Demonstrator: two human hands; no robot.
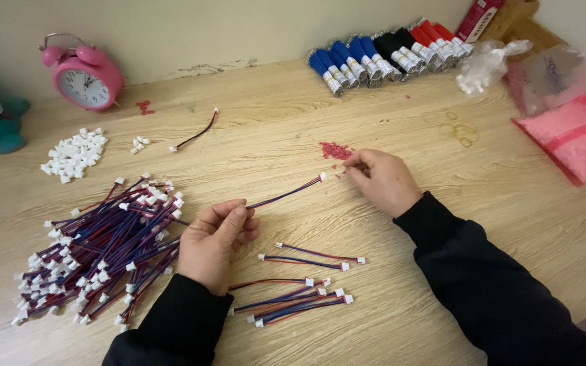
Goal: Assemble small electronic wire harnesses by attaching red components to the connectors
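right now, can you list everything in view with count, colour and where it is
held cable: one, red and blue, white plug, between both hands
cable pile: many, red-blue, left
loose cables: several, red-blue, below the hands
single cable: one, dark, far centre
white connectors: heap, far left
red bits: small heap, by right hand
alarm clock: one, pink, far left
bundles: row, blue, black, red, far right
pink bags: right edge
table: wooden
left hand: pinching held cable
right hand: at red bits

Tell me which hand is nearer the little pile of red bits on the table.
Right. The right hand sits just beside the red bits, fingertips almost touching them. The left hand is farther off, down-left, pinching a wire lead.
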